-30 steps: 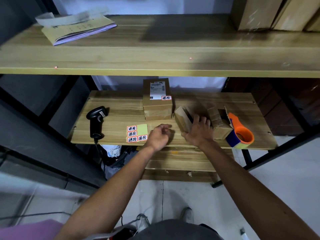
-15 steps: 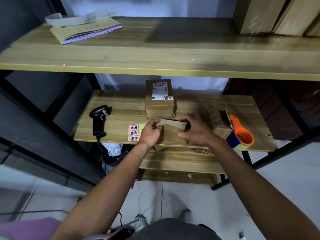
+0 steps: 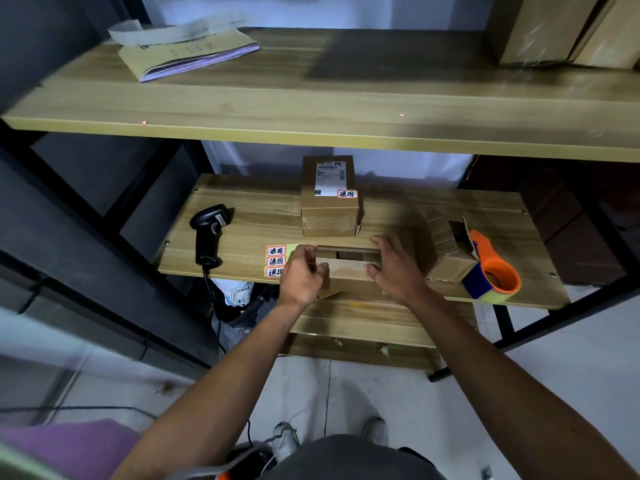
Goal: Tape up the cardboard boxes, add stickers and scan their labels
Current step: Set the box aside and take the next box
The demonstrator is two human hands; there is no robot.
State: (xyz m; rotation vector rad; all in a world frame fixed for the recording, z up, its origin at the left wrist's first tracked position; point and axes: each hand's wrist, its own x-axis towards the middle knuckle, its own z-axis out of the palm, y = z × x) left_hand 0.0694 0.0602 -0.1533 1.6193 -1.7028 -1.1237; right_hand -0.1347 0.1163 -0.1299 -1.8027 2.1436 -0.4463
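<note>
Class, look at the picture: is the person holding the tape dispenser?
No, the tape dispenser rests on the shelf, while the left hand and right hand grip the open box.

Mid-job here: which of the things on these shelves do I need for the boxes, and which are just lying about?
For the job:
- open box, gripped by left hand and right hand
- labelled box
- flat boxes
- tape dispenser
- sticker sheet
- scanner

Lying about:
- booklet on the top shelf
- bags underneath
</note>
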